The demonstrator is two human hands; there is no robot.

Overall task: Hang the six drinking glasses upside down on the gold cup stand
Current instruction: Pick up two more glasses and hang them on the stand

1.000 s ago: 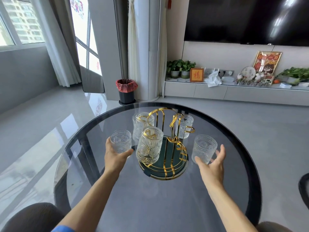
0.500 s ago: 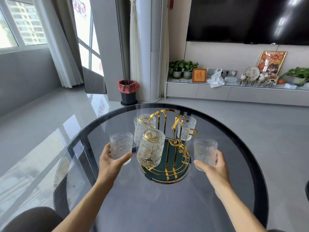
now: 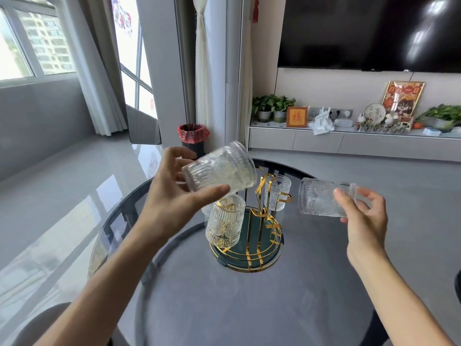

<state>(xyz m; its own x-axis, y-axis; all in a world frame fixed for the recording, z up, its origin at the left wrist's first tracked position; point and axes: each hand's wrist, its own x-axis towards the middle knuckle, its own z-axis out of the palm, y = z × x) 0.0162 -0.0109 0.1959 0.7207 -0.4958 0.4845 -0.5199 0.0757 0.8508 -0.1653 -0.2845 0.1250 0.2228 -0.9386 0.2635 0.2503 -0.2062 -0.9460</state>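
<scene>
We've got our left hand [image 3: 172, 196] gripping a ribbed glass [image 3: 219, 171] tipped sideways above the gold stand [image 3: 259, 236], and our right hand [image 3: 361, 216] clasping another glass [image 3: 321, 198] right of the stand. Two glasses hang on the stand, with bare surface [image 3: 249, 308] nearer us.

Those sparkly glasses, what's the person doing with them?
A person is hanging glasses on a gold cup stand that sits on a round glass table. The left hand holds one glass tipped on its side above the stand. The right hand holds another glass, also tipped sideways, off to the stand's right. At least three glasses already hang on the stand, the nearest one at the front. Neither held glass is on a hook yet.
</scene>
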